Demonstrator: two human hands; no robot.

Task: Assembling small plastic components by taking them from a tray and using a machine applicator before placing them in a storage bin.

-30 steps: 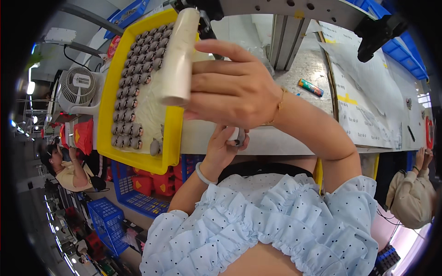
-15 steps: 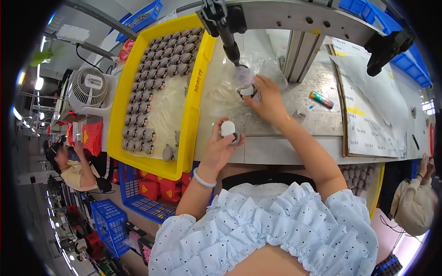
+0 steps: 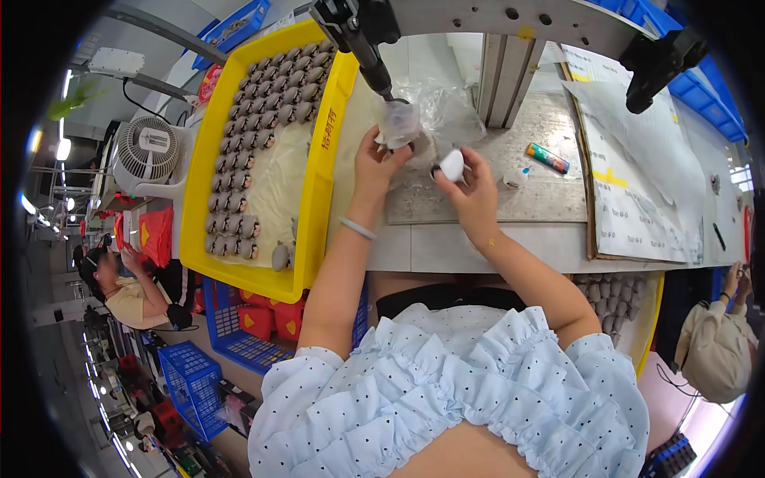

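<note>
My left hand (image 3: 378, 169) is up at the press, fingers closed round a small dark grey piece (image 3: 404, 146). That piece sits right below the clear plastic wrap (image 3: 401, 121) at the lower end of the black press rod (image 3: 373, 72), and the wrap partly hides it. To the right and a bit nearer, my right hand (image 3: 475, 199) grips a small figure part (image 3: 452, 166), white and rounded with a dark side. On my left stands a yellow tray (image 3: 320, 171) with rows of small grey figures (image 3: 243, 182).
A metal plate (image 3: 526, 195) lies under the press frame (image 3: 506, 84). On it are a green battery-shaped tube (image 3: 547, 158) and a small clear bottle (image 3: 515, 178). Wrapped cardboard (image 3: 637, 191) leans at the right. Beyond the tray is a white fan (image 3: 149, 155); a blue crate (image 3: 239, 338) stands below.
My left hand has moved up and away to the press with its piece. My right hand has come back from the press toward me, holding the white part.
</note>
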